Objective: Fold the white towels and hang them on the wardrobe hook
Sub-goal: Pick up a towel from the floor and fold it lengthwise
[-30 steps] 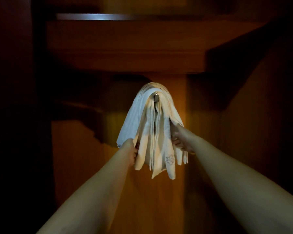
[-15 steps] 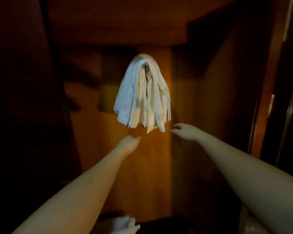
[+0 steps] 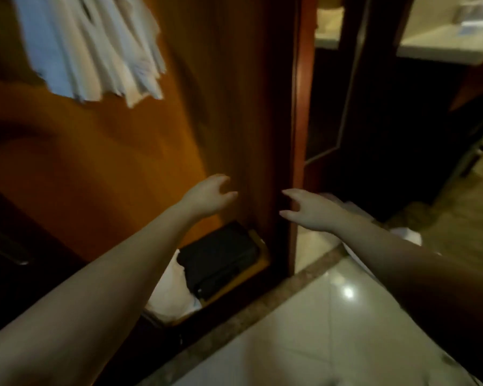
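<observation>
The folded white towels (image 3: pixel 95 48) hang inside the wooden wardrobe at the top left; only their lower ends show and the hook is out of frame. My left hand (image 3: pixel 209 195) is held out low in front of the wardrobe's inner wall, fingers loosely spread, holding nothing. My right hand (image 3: pixel 310 210) reaches forward beside it near the wardrobe's side panel (image 3: pixel 296 135), fingers relaxed and empty. Both hands are well below and to the right of the towels. More white cloth (image 3: pixel 402 232) lies on the floor behind my right forearm.
A black case (image 3: pixel 218 260) and a white cloth (image 3: pixel 173 291) lie on the wardrobe floor. A stone threshold (image 3: pixel 234 316) borders glossy pale floor tiles (image 3: pixel 304 344). A dark doorway and a pale counter (image 3: pixel 444 43) are at the right.
Both hands let go of the hanging towels and dropped away from them. The view swung down and to the right, so the towels moved to the top left corner.
</observation>
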A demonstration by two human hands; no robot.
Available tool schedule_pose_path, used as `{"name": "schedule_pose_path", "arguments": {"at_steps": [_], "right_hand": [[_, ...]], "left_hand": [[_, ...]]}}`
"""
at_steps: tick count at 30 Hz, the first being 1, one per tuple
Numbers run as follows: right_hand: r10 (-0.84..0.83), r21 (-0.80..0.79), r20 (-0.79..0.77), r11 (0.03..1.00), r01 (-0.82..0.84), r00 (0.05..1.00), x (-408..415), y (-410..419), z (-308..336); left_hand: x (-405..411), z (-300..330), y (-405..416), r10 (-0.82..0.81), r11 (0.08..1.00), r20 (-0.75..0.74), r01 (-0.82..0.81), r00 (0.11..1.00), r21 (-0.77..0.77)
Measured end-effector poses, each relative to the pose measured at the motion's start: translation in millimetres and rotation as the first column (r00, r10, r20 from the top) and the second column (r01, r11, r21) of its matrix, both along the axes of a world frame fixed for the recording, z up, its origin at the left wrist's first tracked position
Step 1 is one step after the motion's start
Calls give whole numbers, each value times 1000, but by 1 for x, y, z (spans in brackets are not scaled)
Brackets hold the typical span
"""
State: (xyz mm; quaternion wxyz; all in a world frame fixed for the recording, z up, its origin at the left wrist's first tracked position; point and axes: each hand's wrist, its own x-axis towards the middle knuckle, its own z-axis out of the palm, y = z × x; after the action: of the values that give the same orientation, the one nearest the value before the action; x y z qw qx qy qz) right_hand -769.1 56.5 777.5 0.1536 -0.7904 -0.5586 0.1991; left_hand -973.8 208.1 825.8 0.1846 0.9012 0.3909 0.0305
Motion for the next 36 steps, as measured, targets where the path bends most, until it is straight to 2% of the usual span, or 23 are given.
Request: {"name": "schedule_pose_path", "arguments": {"at_steps": [4,11,17,21,27,33,36], "right_hand": [[-208,-29,-111,978,206,972,44,-67,-65],[-466,-163,-257,884,438,846,135,-162,-151],[-561,-320,-294,821,473,774,214,-220,-205],[-615,-412,-311,774,481,724,256,-251,-240],[-729,-526,-300,665,530,616,320,-279,-296],[-828,-620,-263,539,571,496,401,-292,-359],[-882,-664,-242,455,593,405,446,-288,-389]], "left_hand": [[68,-57,-37,-119,983,-34,113,992,-142],[210,-134,-102,-173,929,-75,138,982,-343],[321,-189,-152,-239,886,-128,162,963,-435],[378,-227,-173,-283,865,-216,152,934,-478],[457,-292,-184,-356,835,-326,141,876,-533],[563,-367,-179,-462,780,-359,179,811,-600],[624,-407,-167,-502,759,-361,201,786,-620]]}}
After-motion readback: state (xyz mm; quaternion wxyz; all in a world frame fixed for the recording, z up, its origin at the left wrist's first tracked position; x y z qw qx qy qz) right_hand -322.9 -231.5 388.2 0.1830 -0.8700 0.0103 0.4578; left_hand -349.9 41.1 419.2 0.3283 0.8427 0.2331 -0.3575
